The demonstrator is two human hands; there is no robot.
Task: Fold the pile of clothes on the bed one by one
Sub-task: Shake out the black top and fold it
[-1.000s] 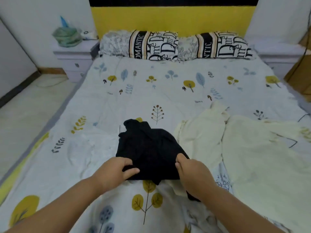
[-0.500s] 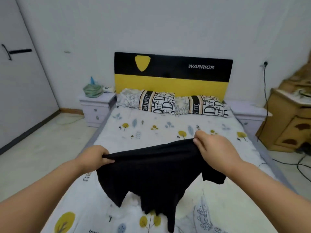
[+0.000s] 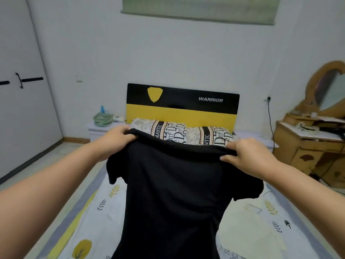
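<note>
Both hands, left hand [image 3: 116,140] and right hand [image 3: 248,156], are pinching the black T-shirt's [image 3: 173,193] shoulders above the bed [image 3: 89,217]; a loosening grip risks it crumpling.

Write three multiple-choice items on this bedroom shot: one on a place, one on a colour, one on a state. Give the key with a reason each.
1. Where does the green bag sit?
A. on the nightstand beside the bed
B. on the pillows
C. on the floor

2. What colour is the T-shirt being held?
A. white
B. black
C. yellow

3. How is the T-shirt held?
A. lying flat on the bed
B. in one hand only
C. hanging, gripped at the top by both hands

Key: 1 A, the bag stands on the nightstand next to the headboard. 2 B, its cloth is black throughout. 3 C, the left hand and the right hand each grip its upper edge while it hangs over the bed.
</note>
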